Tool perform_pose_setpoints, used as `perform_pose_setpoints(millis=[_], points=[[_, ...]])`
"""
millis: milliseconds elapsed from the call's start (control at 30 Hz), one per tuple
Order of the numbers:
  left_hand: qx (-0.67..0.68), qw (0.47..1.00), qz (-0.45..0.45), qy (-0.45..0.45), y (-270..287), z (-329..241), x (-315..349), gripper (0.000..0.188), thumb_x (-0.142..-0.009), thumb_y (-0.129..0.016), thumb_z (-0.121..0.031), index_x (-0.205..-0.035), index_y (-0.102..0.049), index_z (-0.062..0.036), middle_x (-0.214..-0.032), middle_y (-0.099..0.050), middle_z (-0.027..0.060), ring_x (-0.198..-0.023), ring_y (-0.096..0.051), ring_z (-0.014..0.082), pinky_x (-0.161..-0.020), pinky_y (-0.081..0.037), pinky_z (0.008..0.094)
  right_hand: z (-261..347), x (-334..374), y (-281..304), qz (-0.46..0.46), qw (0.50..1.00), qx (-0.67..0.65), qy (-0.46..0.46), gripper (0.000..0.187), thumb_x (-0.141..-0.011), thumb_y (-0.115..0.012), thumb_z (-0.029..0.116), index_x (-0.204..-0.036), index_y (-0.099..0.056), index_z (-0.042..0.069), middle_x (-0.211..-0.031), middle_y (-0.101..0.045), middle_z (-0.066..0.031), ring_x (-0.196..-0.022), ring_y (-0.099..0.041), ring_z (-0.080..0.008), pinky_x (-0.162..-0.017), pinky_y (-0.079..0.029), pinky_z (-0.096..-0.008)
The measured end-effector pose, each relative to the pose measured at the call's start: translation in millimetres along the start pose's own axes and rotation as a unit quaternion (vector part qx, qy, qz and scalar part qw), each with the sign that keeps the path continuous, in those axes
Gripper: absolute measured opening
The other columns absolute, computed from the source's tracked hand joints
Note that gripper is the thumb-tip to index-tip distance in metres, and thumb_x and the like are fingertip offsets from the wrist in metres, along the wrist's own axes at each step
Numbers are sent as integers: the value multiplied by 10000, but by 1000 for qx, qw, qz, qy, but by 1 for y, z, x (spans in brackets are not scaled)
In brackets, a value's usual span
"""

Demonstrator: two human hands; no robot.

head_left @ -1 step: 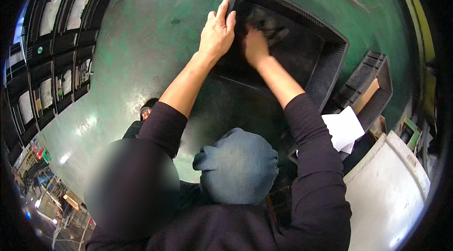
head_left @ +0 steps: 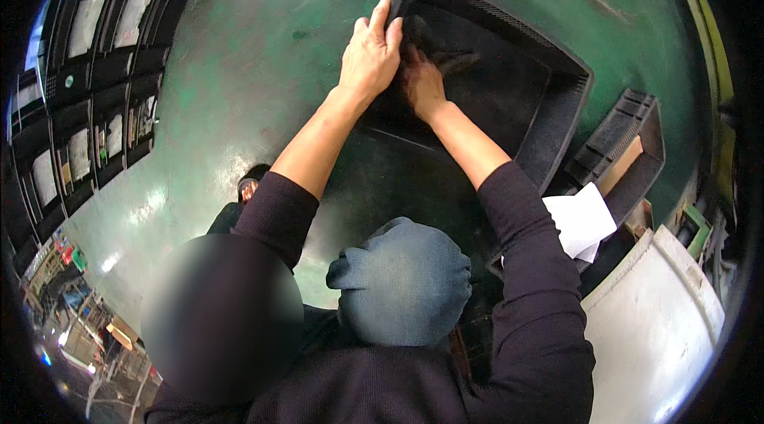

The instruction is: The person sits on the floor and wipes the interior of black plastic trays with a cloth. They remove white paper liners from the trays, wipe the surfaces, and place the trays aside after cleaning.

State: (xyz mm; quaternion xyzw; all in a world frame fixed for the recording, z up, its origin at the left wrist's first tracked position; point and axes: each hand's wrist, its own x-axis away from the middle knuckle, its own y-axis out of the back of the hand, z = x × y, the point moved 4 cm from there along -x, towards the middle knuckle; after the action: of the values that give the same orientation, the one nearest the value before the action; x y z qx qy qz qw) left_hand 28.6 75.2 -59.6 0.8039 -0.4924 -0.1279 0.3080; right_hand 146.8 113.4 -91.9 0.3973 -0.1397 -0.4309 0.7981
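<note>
A large black plastic bin (head_left: 525, 97) is tilted in front of me, its inside facing me. My left hand (head_left: 370, 58) is closed over its left rim, thumb toward the inside. My right hand (head_left: 423, 85) reaches into the bin near the left wall, fingers bent and partly hidden. Around its fingertips a dark, limp-looking thing (head_left: 458, 62) is smeared by motion against the black bottom. I cannot make out what it is.
A smaller black crate (head_left: 652, 133) with a tan board stands at the right, near white paper (head_left: 579, 221) and a large white panel (head_left: 660, 320). Black racking (head_left: 111, 82) rises at the left. My knee (head_left: 402, 281) is below the bin, above the green floor (head_left: 255, 50).
My right hand has shifted slightly left within the bin, closer to the left wall, and the dark thing by it has changed shape. My left hand keeps its hold on the rim.
</note>
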Motion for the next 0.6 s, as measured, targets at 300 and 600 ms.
perform_pose_setpoints(millis=[300, 600], points=[[-23, 1000, -15, -13, -3, -1, -7, 453, -946, -445, -338, -1379, -356, -242, -1002, -534, 275, -928, -561, 463, -810, -471, 500, -28, 34, -51, 473, 871, 55, 123, 338, -902, -429, 149, -1186, -591, 64, -1290, -526, -174, -1153, -531, -318, -1003, -386, -394], [-22, 1000, 3, 2, 0, -1, -8, 459, -944, -448, -344, -1382, -350, -249, -994, -525, 282, -907, -566, 469, -805, -474, 500, -89, 90, 58, 452, 848, 211, 181, 302, -766, -536, 113, -1021, -686, 175, -1246, -523, -96, -1186, -447, -266, -973, -350, -432]])
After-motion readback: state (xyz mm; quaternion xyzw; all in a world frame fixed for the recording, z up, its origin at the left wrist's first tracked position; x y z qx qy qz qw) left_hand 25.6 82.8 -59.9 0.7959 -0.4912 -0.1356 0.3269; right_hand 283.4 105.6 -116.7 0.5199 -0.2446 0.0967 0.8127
